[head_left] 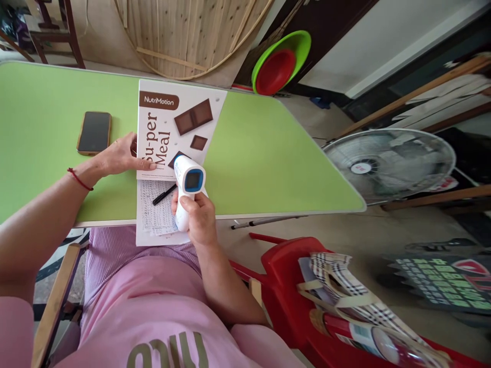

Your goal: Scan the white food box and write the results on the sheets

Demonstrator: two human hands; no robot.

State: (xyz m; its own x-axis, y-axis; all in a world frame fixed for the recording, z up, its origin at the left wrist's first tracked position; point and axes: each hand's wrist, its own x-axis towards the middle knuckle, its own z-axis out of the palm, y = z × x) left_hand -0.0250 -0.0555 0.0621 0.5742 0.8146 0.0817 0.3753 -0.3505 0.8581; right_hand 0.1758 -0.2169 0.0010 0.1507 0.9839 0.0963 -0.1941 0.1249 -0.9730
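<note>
Right hand (199,217) wrapping the handle of a white infrared thermometer (187,189), thumb lying up the back just under the blue-framed screen, nozzle pointing away toward the Su-per Meal box (174,128). Left hand (118,156) resting flat, fingers spread and pressing the near-left edge of that box, holding nothing. Box lying face up on the green tabletop (268,158), its near edge overlapping a handwritten sheet (153,214). Black pen (164,194) lying on the sheet, just left of the thermometer, touching neither hand. Phone (94,132) sitting dark, left of the box, beyond the left hand.

Reading the step as aiming and taking a measurement off the box surface while steadying it. Judging the next move as needing the nozzle kept square to the box and the trigger squeezed; trigger finger hidden behind the handle, so unable to say whether pressing. Logging afterwards probably needing a hand freed for the pen.
</note>
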